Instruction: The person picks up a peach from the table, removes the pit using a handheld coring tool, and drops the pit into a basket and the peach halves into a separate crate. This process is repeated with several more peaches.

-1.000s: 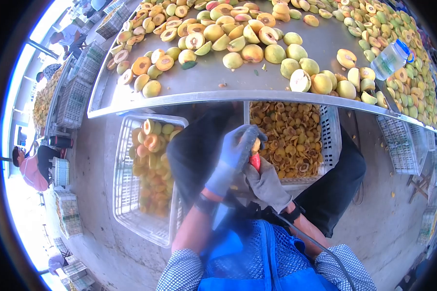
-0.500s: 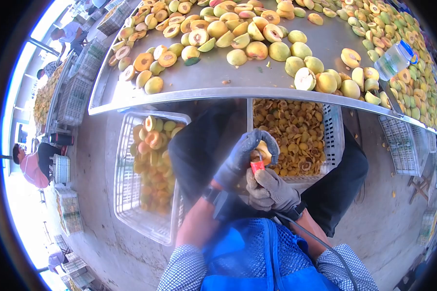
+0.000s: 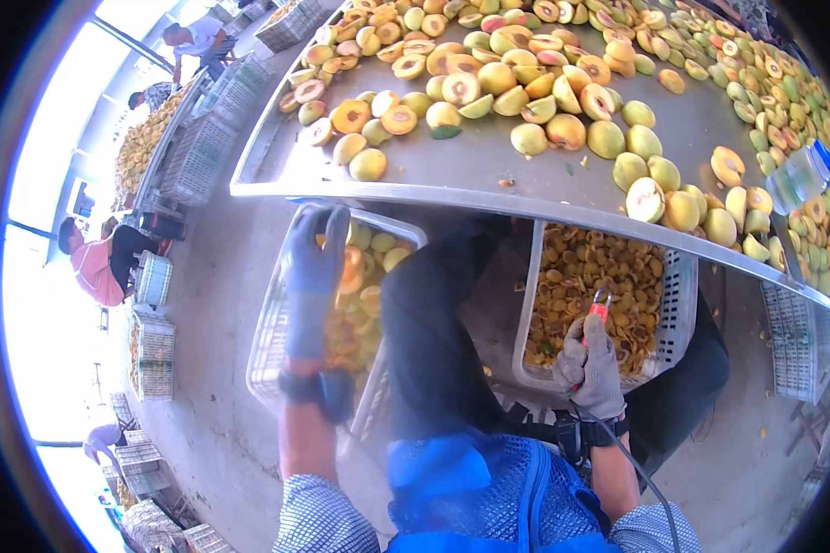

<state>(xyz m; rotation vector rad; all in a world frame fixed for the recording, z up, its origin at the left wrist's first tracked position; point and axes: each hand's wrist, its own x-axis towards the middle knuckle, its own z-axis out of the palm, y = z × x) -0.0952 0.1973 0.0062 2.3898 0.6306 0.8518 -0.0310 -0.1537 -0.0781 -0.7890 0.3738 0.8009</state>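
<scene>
My left hand [image 3: 315, 263], in a grey glove and smeared by motion, is over the left white crate [image 3: 267, 346]. Yellow and orange peach halves [image 3: 364, 300] fill much of that crate; the fingers point to its far end, and whether they hold one cannot be made out. In a grey glove too, my right hand [image 3: 594, 369] is closed around a red-handled pitting tool [image 3: 598, 310] with a curved metal tip and a cable. Beneath the tip stands another white crate [image 3: 681, 300], full of small brownish-yellow fruit pieces [image 3: 581, 267].
Ahead is a metal table [image 3: 489, 175] with a raised rim, carrying many whole and halved peaches [image 3: 516, 74]. A clear bottle [image 3: 800, 178] with a blue lid is at its right. More crates [image 3: 796, 341] stand to the right. Other people sit far left, one in pink [image 3: 97, 267].
My left hand has left the tool and moved left to the fruit crate. The right hand has moved right with the tool, over the other crate. The fruit half is gone from between the hands.
</scene>
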